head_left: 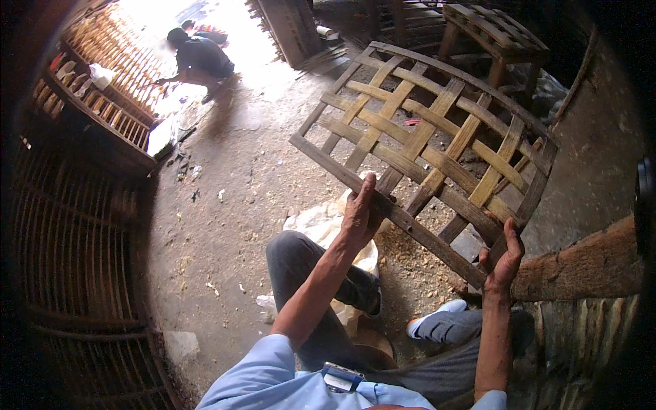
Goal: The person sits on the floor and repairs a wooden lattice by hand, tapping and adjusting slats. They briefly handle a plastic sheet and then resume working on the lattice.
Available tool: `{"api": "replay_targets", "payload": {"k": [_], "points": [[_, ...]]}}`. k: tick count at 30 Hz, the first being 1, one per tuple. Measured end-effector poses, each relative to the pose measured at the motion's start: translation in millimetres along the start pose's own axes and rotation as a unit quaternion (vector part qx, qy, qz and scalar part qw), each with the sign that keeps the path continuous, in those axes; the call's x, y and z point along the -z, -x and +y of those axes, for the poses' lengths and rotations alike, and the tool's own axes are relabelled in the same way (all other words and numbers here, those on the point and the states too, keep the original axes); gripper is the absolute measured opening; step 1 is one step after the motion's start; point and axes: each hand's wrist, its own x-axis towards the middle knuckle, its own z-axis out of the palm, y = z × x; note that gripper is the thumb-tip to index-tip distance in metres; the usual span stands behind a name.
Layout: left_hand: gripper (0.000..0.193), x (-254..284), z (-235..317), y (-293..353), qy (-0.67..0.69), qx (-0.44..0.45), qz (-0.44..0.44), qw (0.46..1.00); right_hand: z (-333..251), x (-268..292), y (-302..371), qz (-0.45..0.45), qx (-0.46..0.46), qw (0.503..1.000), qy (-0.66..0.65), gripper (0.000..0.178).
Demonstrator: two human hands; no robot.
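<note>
A rectangular woven lattice panel of flat bamboo or wood strips in a thin frame is held up, tilted, in front of me. My left hand grips the near edge of its frame around the middle, the thumb up over the rail. At the near right corner my right hand is closed around the frame, fingers partly hidden behind it. Below the panel, a pale sack lies by my bent left knee.
Wood chips litter the floor between my legs. A slatted stool stands at the back right, and a thick log lies on the right. Slatted walls rise at left. A person crouches in the bright doorway.
</note>
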Motion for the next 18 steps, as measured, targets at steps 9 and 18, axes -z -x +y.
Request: {"api": "replay_targets", "payload": {"k": [9,18], "points": [[0.034,-46.3,0.8,24.4,-0.002,-0.025,0.041,0.999,-0.3,1.4,-1.4,0.022,0.003,1.000,0.020,0.040],[0.042,-15.2,-12.3,14.3,0.014,0.038,-0.013,0.999,-1.4,-4.8,2.8,0.021,0.015,0.999,0.019,0.041]]}}
